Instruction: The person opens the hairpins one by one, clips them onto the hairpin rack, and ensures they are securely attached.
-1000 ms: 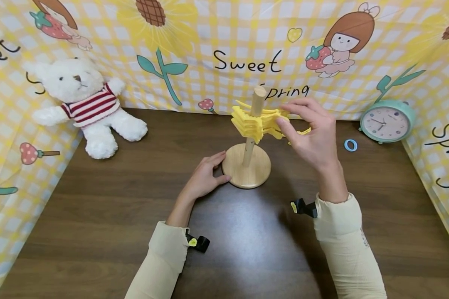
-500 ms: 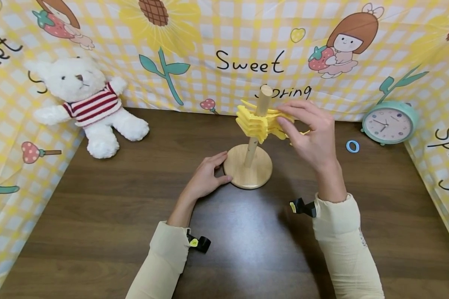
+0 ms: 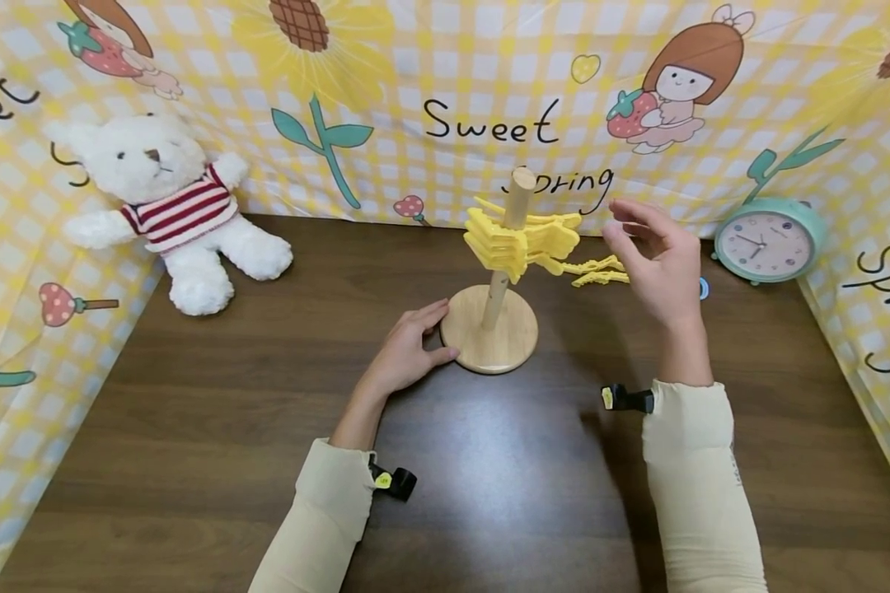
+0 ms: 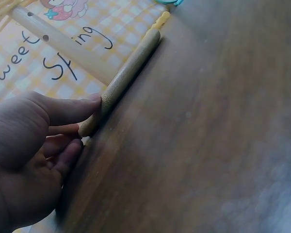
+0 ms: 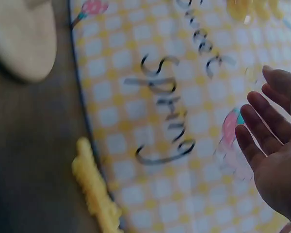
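My left hand [image 3: 409, 350] holds the left edge of a wooden stand's round base [image 3: 500, 354], thumb on top. In the left wrist view, the thumb and fingers span the base's rim [image 4: 128, 80]. An upright wooden post [image 3: 519, 193] rises from the base. Several thin yellow plastic pieces [image 3: 500, 243] are stacked around its upper part, jutting to both sides. To their right, my right hand [image 3: 660, 268] is in the air with loosely bent fingers, touching nothing. More yellow pieces [image 3: 601, 270] lie on the table behind it, partly hidden by the hand.
A blue ring [image 3: 704, 287] shows partly behind the right hand. The mint alarm clock [image 3: 765, 245] stands at the back right. At the back left, a white teddy bear [image 3: 170, 198] in a striped sweater leans on the patterned cloth [image 3: 482, 58] behind the table [image 3: 215, 428].
The right hand has let go of the yellow pieces on the post and moved right, uncovering their right ends and the pieces on the table. The left hand stays on the base.
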Tool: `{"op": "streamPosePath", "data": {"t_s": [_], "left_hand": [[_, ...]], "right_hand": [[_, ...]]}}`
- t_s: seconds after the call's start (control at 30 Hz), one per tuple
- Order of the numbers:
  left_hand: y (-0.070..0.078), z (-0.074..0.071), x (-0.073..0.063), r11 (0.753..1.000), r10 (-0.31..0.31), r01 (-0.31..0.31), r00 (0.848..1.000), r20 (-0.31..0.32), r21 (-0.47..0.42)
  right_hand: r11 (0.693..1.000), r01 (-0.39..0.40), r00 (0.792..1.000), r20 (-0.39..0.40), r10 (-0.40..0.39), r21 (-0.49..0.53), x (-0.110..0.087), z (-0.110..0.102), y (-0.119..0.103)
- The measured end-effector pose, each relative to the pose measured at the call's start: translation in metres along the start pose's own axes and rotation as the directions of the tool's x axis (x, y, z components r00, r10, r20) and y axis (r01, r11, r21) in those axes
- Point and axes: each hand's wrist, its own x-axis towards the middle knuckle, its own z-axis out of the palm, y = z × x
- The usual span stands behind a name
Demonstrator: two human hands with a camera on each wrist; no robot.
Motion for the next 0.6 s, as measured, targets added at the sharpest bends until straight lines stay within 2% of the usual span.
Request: {"op": "streamPosePath", "data": {"t_s": [0.13, 0.27, 0.4, 0.5, 0.6], "left_hand": [[-0.002, -0.001, -0.001, 1.000, -0.006, 0.006, 1.000, -0.002, 0.002], [-0.001, -0.001, -0.001, 1.000, -0.008, 0.009, 1.000, -0.006, 0.008], [0.000, 0.000, 0.000, 1.000, -0.008, 0.008, 1.000, 0.001, 0.015], [0.001, 0.000, 0.000, 1.000, -0.012, 0.012, 1.000, 0.006, 0.015], [0.002, -0.001, 0.000, 1.000, -0.020, 0.020, 1.000, 0.007, 0.007]], "right_hand": [[0.998, -0.044, 0.999, 0.001, 0.044, -0.052, -0.002, -0.010, 0.016], [0.986, -0.132, 0.991, -0.002, 0.133, -0.106, -0.005, -0.019, 0.027], [0.952, -0.244, 0.970, -0.023, 0.244, -0.185, -0.009, -0.031, 0.044], [0.924, -0.299, 0.953, -0.023, 0.302, -0.238, -0.011, -0.038, 0.060], [0.891, -0.346, 0.931, 0.008, 0.364, -0.295, -0.012, -0.044, 0.072]]}}
